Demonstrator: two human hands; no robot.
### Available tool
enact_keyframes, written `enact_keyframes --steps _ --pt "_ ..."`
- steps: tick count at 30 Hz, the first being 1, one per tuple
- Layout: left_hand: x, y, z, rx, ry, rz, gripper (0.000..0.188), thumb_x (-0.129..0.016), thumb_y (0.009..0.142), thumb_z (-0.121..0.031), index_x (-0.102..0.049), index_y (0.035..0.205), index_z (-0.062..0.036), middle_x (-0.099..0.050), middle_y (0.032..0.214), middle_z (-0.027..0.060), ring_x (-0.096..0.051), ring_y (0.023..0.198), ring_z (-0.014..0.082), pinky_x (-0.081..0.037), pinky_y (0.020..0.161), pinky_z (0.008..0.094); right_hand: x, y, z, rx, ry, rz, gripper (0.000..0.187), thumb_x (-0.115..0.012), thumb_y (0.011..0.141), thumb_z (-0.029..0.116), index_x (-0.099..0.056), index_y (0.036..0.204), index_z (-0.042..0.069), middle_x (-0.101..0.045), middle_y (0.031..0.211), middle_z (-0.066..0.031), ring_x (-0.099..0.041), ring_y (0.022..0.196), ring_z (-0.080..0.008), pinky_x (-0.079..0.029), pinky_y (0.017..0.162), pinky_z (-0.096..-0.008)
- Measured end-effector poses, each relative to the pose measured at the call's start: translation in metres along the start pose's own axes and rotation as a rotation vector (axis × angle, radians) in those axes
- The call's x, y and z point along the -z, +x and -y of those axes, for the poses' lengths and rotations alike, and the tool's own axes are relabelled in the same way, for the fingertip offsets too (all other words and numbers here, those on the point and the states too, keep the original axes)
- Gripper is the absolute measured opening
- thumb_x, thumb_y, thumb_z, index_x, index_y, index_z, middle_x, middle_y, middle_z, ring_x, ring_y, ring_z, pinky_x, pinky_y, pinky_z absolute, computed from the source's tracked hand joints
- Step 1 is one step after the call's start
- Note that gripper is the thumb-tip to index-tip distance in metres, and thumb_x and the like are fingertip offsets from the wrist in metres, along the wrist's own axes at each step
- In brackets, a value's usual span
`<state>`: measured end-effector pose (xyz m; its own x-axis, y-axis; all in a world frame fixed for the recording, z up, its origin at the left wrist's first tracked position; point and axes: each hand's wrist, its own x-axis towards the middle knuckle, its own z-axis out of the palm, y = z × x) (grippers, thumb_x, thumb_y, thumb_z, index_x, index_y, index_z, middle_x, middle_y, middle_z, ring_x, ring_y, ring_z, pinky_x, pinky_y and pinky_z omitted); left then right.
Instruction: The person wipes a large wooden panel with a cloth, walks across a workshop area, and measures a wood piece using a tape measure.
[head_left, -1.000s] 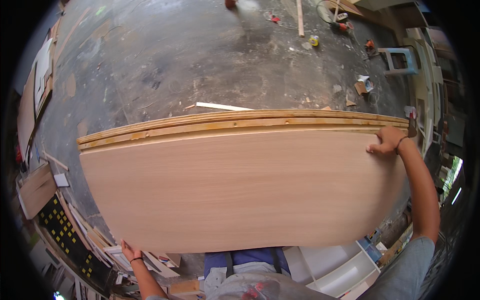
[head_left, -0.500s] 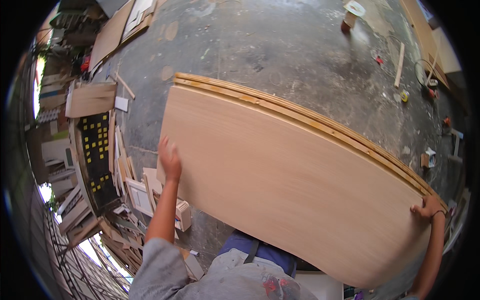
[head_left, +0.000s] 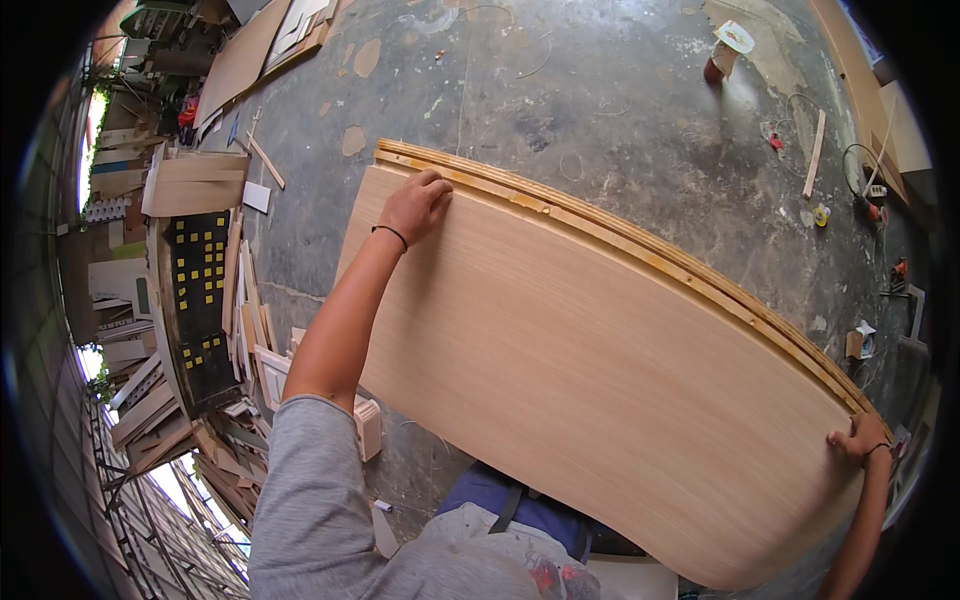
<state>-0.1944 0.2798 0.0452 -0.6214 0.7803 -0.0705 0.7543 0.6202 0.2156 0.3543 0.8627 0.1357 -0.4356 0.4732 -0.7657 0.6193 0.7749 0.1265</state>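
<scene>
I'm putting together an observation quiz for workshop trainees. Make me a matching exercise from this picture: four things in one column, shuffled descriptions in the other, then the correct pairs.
Column one
1. Left hand
2. Wooden panel
3. Right hand
4. Black board

Column two
A. By the panel's far right corner
B. Dotted with yellow squares
C. By the panel's far edge, toward its left end
D. Pale tan, with fine grain

Right pairs: 1-C, 2-D, 3-A, 4-B
</scene>
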Motion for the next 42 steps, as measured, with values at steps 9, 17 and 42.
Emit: enact_keyframes --steps 9,17,42 --pt "-0.019 -0.005 0.019 0.048 -0.1 -0.145 0.015 -0.062 0.081 -0.025 -0.068 0.09 -0.0139 -0.06 0.09 0.0018 -0.057 0.089 0.0208 -0.048 0.076 0.0322 -0.005 0.0 -0.006 0.013 -0.016 -0.031 0.049 -0.071 0.053 0.043 -0.056 0.056 -0.004 -0.053 0.051 -0.0147 -0.054 0.049 -0.0253 -0.043 0.05 -0.0373" --pt "-0.015 -0.004 0.018 0.226 -0.264 -0.081 0.019 -0.067 0.077 -0.026 -0.067 0.086 -0.0099 -0.06 0.091 0.0044 -0.056 0.089 0.0227 -0.046 0.079 0.0332 0.0 0.0 -0.003 -0.02 -0.037 0.001 0.049 -0.071 0.053 0.043 -0.054 0.055 -0.003 -0.052 0.05 -0.014 -0.054 0.048 -0.0238 -0.043 0.049 -0.037" --pt "-0.041 -0.216 -0.25 0.373 -0.637 -0.251 0.015 -0.06 0.08 -0.011 -0.052 0.084 0.0007 -0.052 0.08 0.0141 -0.052 0.078 0.029 -0.042 0.074 0.0361 0.028 -0.022 0.037 0.095 -0.07 0.124 0.07 -0.055 0.068 0.065 -0.065 0.078 -0.003 -0.062 0.079 -0.0223 -0.061 0.079 -0.0341 -0.046 0.071 -0.0404"
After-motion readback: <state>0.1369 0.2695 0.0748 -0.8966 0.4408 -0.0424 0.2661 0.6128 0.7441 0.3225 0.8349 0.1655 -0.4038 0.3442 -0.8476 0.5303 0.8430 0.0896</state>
